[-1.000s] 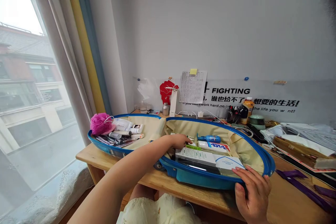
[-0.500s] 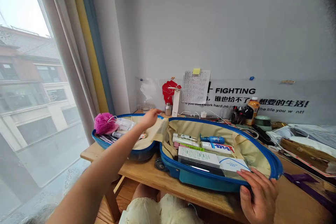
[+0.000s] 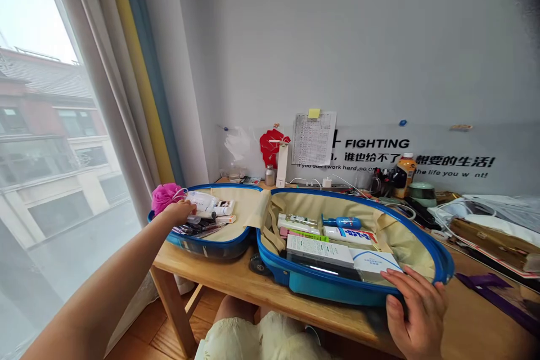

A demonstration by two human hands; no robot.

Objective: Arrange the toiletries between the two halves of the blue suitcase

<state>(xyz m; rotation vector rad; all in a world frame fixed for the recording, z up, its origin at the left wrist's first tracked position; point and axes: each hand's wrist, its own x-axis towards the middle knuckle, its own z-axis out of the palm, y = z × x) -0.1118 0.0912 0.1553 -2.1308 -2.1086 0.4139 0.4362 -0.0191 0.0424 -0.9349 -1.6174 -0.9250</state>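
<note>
A small blue suitcase (image 3: 320, 288) lies spread apart in two halves on the wooden table. Over its left half, my left hand (image 3: 182, 212) is down among toiletries, beside a pink bath puff (image 3: 166, 198). Its fingers are mostly hidden, so I cannot tell whether it holds anything. White tubes (image 3: 202, 201) and several slim pens or sticks (image 3: 198, 229) lie around it. My right hand (image 3: 417, 306) rests on the near rim of the right half, fingers stretched and apart. Near its fingertips is a white box (image 3: 375, 263), with a toothpaste tube (image 3: 350, 234) and blue pump bottle (image 3: 342, 223) behind.
Along the wall stand a drink bottle (image 3: 404, 175), a green-lidded jar (image 3: 422, 194), a small metal bottle (image 3: 269, 175) and a white lamp (image 3: 282, 165). A brown case (image 3: 493, 243) and purple strap (image 3: 498, 295) lie at the right. The table edge (image 3: 236, 287) is close in front.
My left hand has moved left and down, from above the back of the left half to the toiletries by the bath puff. My right hand stays on the rim.
</note>
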